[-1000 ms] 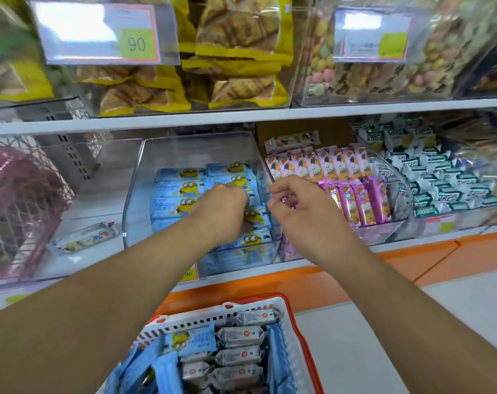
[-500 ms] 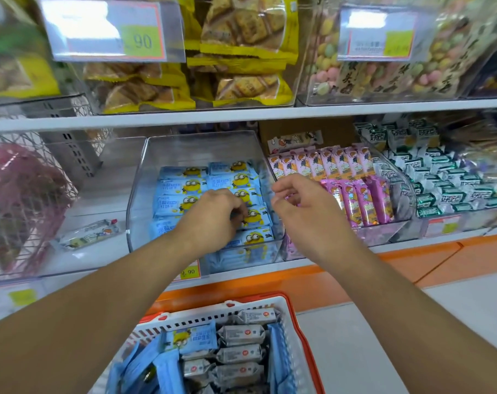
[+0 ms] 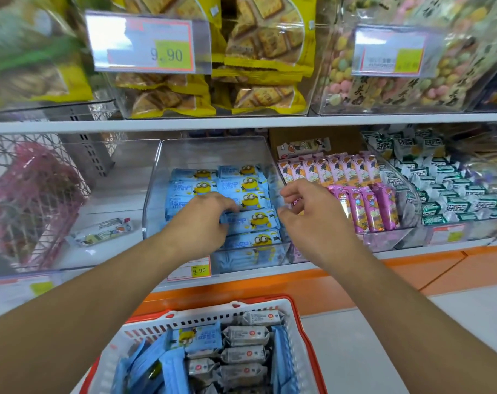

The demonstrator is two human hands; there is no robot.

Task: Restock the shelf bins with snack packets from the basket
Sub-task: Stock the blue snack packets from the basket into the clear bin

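A clear shelf bin (image 3: 213, 155) holds rows of blue snack packets (image 3: 250, 200) printed with a yellow cartoon figure. My left hand (image 3: 204, 223) lies palm down on these packets, its bent fingertips touching one in the right-hand row. My right hand (image 3: 312, 220) hovers at the bin's right wall with fingers loosely curled, holding nothing. Below, a white basket with a red rim (image 3: 201, 317) carries more blue packets (image 3: 201, 338) on the left and several silver packets (image 3: 245, 354) in the middle.
To the right, one bin holds pink packets (image 3: 364, 206) and the one beyond it green-and-white packets (image 3: 452, 189). The left bin contains one loose packet (image 3: 102, 231) beside a pink wire basket (image 3: 31, 200). Yellow biscuit bags (image 3: 258, 52) fill the shelf above.
My right hand has drawn slightly apart from the left and its fingers have loosened. My left hand stays on the blue packets.
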